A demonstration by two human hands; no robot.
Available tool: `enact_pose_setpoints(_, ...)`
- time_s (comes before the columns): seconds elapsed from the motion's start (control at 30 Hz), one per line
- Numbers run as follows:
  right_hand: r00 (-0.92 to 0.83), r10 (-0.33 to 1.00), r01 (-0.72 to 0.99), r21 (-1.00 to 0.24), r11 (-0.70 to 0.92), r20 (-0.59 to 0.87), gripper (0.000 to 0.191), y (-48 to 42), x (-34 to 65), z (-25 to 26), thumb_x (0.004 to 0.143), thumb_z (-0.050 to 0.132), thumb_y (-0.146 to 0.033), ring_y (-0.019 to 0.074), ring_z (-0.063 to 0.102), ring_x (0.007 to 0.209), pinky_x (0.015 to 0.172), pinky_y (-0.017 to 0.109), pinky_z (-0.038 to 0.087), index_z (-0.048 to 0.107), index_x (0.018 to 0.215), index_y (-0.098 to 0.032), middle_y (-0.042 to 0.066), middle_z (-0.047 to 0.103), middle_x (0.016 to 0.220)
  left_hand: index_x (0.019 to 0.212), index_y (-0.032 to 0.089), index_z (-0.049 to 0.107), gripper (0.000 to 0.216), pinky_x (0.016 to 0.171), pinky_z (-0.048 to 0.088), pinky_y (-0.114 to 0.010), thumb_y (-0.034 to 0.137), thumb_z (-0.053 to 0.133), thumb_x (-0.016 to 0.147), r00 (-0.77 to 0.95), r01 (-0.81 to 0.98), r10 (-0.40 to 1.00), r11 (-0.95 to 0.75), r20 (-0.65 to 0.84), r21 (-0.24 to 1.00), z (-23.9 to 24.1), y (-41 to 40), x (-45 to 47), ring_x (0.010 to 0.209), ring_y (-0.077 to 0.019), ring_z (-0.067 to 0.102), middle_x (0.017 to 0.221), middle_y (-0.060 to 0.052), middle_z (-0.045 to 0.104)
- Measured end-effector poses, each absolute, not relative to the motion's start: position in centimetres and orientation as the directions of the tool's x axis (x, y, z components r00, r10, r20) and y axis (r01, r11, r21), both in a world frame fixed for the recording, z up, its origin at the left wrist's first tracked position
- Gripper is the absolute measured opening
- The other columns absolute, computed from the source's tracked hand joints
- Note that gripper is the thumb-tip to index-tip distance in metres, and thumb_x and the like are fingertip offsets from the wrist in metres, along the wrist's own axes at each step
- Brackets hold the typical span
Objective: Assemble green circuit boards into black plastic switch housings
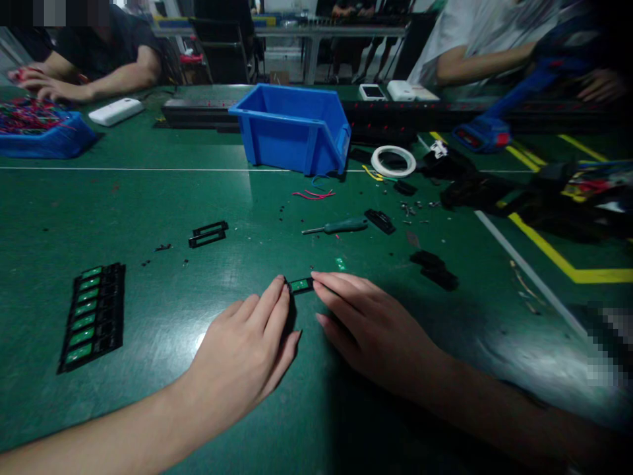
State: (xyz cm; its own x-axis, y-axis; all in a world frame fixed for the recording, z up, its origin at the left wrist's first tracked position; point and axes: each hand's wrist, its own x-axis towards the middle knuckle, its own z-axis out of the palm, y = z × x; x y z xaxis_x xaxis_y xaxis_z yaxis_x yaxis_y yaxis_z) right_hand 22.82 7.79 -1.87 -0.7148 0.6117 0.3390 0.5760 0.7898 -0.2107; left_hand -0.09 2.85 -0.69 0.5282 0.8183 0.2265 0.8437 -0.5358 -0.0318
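Note:
Between both hands, flat on the green table, lies a small black frame with a green insert [299, 285]. My left hand [244, 340] presses its fingertips against the piece's left end. At the opposite end, the fingertips of my right hand [368, 320] grip it; the fingers of each hand are held together. Farther left sits a row of similar black pieces with green inserts [86, 320], lined up side by side. Two hollow black frames [208, 233] rest beyond my left hand. A screwdriver with a green handle [343, 226] lies beyond my right hand.
A blue bin [291, 128] stands at the back. Loose screws [410, 210], red wires [314, 195], a white ring [393, 161] and black parts [435, 269] are scattered rightward. A blue power drill [487, 128] stands back right. Two people sit across the table.

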Motion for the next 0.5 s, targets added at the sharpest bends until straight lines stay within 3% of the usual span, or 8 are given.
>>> enact_pose_setpoints(0.5, -0.712, 0.620, 0.582, -0.219, 0.783, 0.329, 0.037, 7.86, 22.80, -2.04, 0.098, 0.054, -0.022, 0.0301, 0.057, 0.128, 0.110, 0.050, 0.051, 0.056, 0.132, -0.007, 0.017, 0.060, 0.139, 0.140, 0.002, 0.050, 0.053, 0.082, 0.064, -0.045, 0.037, 0.050, 0.100, 0.515, 0.851, 0.817, -0.524, 0.261, -0.039, -0.82, 2.74, -0.03, 0.109, -0.0330, 0.067, 0.143, -0.022, 0.056)
